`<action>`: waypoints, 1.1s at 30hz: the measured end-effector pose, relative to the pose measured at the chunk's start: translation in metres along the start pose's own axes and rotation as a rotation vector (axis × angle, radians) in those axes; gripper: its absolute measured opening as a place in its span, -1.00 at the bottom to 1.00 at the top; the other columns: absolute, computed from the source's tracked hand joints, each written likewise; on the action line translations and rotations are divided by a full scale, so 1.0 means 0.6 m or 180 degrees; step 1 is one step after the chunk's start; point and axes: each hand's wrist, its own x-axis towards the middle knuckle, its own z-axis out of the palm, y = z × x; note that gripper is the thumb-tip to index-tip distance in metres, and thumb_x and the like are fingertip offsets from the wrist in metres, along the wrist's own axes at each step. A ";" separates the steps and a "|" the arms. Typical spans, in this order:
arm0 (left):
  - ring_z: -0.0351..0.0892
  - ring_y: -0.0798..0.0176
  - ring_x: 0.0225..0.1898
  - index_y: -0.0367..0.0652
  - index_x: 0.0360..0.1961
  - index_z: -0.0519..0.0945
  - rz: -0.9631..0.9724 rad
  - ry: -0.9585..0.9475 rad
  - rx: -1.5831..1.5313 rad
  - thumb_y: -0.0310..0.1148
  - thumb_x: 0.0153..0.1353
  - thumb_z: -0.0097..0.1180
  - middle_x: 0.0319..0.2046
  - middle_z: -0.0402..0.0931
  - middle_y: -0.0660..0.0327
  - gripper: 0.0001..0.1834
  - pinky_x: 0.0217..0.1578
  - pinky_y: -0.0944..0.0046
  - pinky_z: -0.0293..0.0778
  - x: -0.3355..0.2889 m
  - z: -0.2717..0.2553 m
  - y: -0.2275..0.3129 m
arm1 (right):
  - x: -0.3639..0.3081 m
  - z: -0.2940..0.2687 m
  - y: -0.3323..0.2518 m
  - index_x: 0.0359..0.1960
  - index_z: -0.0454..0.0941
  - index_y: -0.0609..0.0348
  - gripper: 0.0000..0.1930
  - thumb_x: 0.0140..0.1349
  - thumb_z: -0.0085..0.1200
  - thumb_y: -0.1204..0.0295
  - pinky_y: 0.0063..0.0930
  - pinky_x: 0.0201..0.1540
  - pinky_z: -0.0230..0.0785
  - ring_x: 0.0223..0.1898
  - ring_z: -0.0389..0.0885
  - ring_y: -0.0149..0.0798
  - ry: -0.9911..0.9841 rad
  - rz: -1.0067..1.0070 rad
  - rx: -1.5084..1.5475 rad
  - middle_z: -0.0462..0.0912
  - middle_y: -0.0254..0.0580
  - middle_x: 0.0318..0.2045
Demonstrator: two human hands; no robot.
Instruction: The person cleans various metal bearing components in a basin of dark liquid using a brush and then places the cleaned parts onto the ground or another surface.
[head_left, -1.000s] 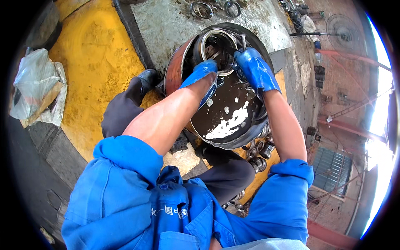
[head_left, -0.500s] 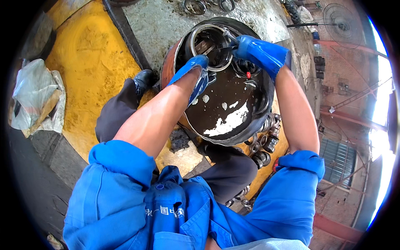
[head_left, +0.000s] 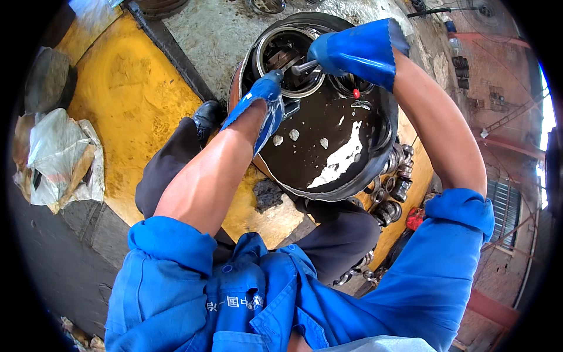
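Ring (head_left: 304, 92) at left hand's fingers (head_left: 272, 78)

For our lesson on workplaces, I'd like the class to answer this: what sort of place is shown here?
Probably a mechanical workshop: a round tub holds dark liquid, metal rings lie beside it, and the yellow flooring is stained.

a silvery ring (head_left: 300, 94) sits, apparently, in dark liquid (head_left: 305, 135).

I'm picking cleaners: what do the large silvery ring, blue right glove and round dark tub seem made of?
Silvery ring: likely smooth metal; its rim gleams. Blue glove: probably rubber or plastic, glossy with highlights. Dark tub: perhaps grimy painted metal, given its reddish side, or rubber.
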 end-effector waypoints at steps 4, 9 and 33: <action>0.52 0.00 0.25 -0.10 0.32 0.52 0.0367 0.0039 -0.0014 -0.10 0.56 -0.22 0.22 0.58 -0.04 -0.50 0.34 0.07 0.31 -0.020 -0.053 0.025 | 0.019 -0.023 -0.038 0.06 0.68 0.07 -0.65 0.22 0.15 0.54 -0.28 -0.32 0.65 -0.32 0.80 -0.22 -0.0278 -0.0417 -0.0233 0.81 -0.19 -0.31; 0.52 0.00 0.26 -0.11 0.33 0.51 0.0259 0.0221 -0.0598 -0.08 0.56 -0.23 0.23 0.58 -0.03 -0.48 0.34 0.07 0.32 -0.090 -0.039 0.085 | 0.009 -0.003 -0.023 0.09 0.63 0.21 -0.68 0.33 0.04 0.52 -0.35 -0.39 0.65 -0.44 0.76 -0.30 0.0010 -0.0450 0.1408 0.80 -0.15 -0.33; 0.50 0.01 0.29 -0.17 0.36 0.47 -0.0077 0.0054 -0.0255 0.03 0.56 -0.28 0.25 0.57 0.02 -0.39 0.33 0.09 0.33 -0.243 -0.024 0.138 | -0.037 0.123 -0.029 -0.22 0.74 0.17 -0.65 0.42 -0.07 0.23 -0.49 -0.29 0.48 -0.39 0.64 -0.42 0.1304 -0.1103 0.5082 0.78 -0.20 -0.31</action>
